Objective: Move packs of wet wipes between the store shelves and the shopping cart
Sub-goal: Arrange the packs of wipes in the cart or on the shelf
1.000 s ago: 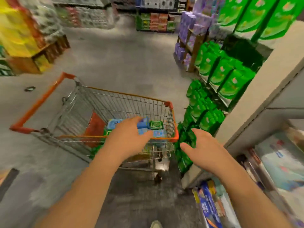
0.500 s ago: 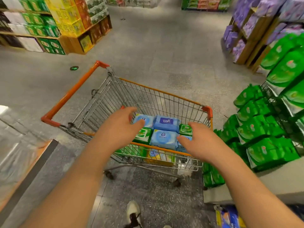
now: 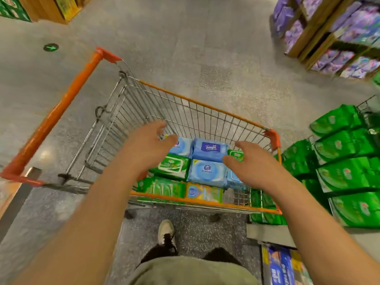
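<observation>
Over the shopping cart [image 3: 207, 104] both of your hands are stretched forward, and neither one has hold of anything. Your left hand [image 3: 147, 148] hangs above the left side of the load with its fingers spread and loosely bent. Your right hand [image 3: 249, 164] is over the right side, fingers extended and relaxed, its fingertips just beside a small green pack [image 3: 236, 155]; whether they touch it you cannot tell from this angle.

Inside the basket the packs of wet wipes are laid flat and tight together in layers, probably so they stack without sliding through the wire. On top sit a dark blue pack [image 3: 210, 149], a light blue pack [image 3: 206, 171] in front of it, and a green pack [image 3: 173, 166] to the left. More green and orange ones lie against the near wall below them.

Your hands frame the two blue packs from either side, palms turned down and inward. That looks like the start of a two-handed pickup, with the dark blue one the likeliest target.

Stacked green bags [image 3: 345, 159] fill the low shelf on your right, just beside the cart. So the cart seems parked for short reaches between the two.
</observation>
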`<action>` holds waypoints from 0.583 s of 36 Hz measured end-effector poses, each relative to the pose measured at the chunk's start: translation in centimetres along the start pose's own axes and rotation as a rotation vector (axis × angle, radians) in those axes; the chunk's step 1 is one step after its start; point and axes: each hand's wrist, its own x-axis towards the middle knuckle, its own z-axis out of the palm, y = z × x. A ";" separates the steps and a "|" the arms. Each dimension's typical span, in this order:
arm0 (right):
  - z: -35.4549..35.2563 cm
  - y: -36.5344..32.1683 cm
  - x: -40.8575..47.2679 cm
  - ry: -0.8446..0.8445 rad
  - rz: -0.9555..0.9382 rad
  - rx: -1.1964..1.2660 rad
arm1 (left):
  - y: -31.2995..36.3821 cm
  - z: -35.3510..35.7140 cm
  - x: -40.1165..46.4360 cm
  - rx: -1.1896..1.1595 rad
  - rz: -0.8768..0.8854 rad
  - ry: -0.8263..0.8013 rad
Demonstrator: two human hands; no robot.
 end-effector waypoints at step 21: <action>9.9 10.8 12.7 -0.286 0.350 0.194 | -5.4 12.7 11.1 0.105 -0.231 -0.415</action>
